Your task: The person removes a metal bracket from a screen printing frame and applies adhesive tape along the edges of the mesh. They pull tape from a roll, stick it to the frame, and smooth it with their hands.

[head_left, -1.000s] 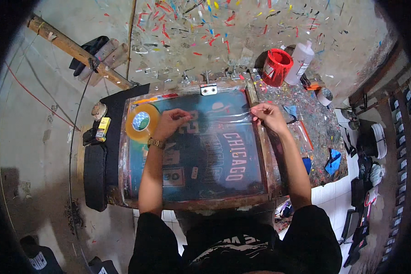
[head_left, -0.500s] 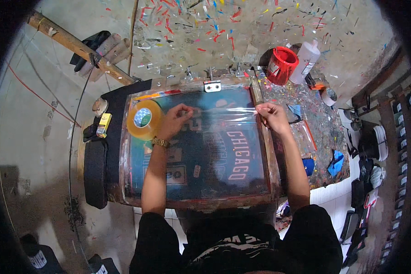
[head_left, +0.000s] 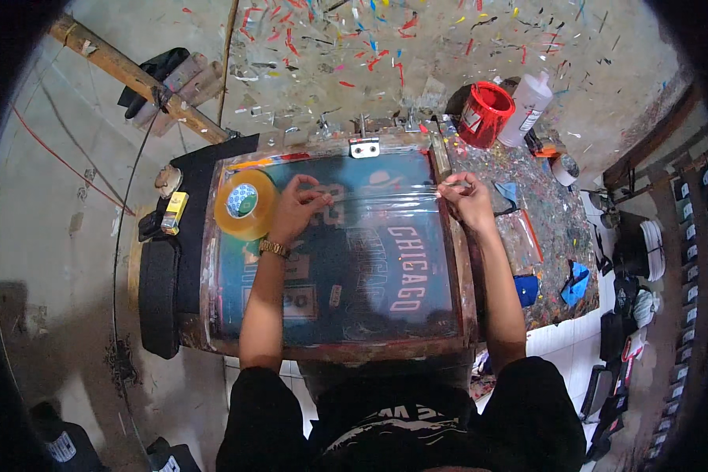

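A strip of clear packing tape point(head_left: 389, 201) stretches sideways between my two hands, shiny where the light strikes it. My left hand point(head_left: 297, 208) pinches its left end with thumb and fingers. On the other end, my right hand point(head_left: 470, 200) is closed in a pinch at the right rail. Beneath lies a wooden-framed printing screen point(head_left: 338, 346) with dark blue-green mesh bearing letters and shapes. The wide yellowish tape roll point(head_left: 226, 214) rests at the screen's left, right beside my left hand. Whether the strip still joins the roll is hidden. How closely the strip touches the mesh, I cannot tell.
A metal hinge clamp point(head_left: 364, 149) grips the screen's far edge. Back right stand a red paint tub point(head_left: 480, 126) and a whitish bottle point(head_left: 525, 114). Blue cloths point(head_left: 575, 282) lie on the paint-splattered tabletop. On the left are a yellow box point(head_left: 175, 212) and a black pad point(head_left: 159, 297).
The whole view has shifted slightly. Both hands keep their pinch on the tape strip at about the same spots, and the roll still lies at the screen's left.
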A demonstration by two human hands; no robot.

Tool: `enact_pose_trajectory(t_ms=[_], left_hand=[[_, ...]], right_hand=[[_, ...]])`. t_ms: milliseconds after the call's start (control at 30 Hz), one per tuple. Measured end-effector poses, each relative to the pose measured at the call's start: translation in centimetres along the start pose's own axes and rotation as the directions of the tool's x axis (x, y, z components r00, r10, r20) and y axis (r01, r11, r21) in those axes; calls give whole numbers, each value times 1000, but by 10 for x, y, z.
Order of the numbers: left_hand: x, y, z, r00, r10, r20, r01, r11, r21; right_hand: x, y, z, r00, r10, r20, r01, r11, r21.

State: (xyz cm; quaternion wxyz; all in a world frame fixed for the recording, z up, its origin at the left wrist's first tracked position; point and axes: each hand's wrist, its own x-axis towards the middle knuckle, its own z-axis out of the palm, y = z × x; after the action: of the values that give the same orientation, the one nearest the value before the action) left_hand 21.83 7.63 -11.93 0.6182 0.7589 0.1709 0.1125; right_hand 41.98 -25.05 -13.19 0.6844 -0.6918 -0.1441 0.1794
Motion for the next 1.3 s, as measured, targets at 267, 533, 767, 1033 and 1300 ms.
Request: enact_pose_trajectory(t_ms=[267,533,767,1033,1300], left_hand=[[-2,0,-1,997,60,57,-59,998,-12],[-12,25,7,890,456,-10,-343,682,646],[-7,21,11,920,382,-90,-288,813,506],[-9,19,10,909,416,-44,-328,775,541],[-9,14,6,905,424,15,-366,762,535]], right_hand=[[-4,-11,-14,969,-81,233,134,965,-226],[-11,-22,-13,968,-57,243,148,916,-374],[-10,-23,-9,961,-119,251,199,926,-320],[-17,-35,-5,975,-61,215,166,843,-511],[-15,-29,0,930,-286,231,367,774,-516]])
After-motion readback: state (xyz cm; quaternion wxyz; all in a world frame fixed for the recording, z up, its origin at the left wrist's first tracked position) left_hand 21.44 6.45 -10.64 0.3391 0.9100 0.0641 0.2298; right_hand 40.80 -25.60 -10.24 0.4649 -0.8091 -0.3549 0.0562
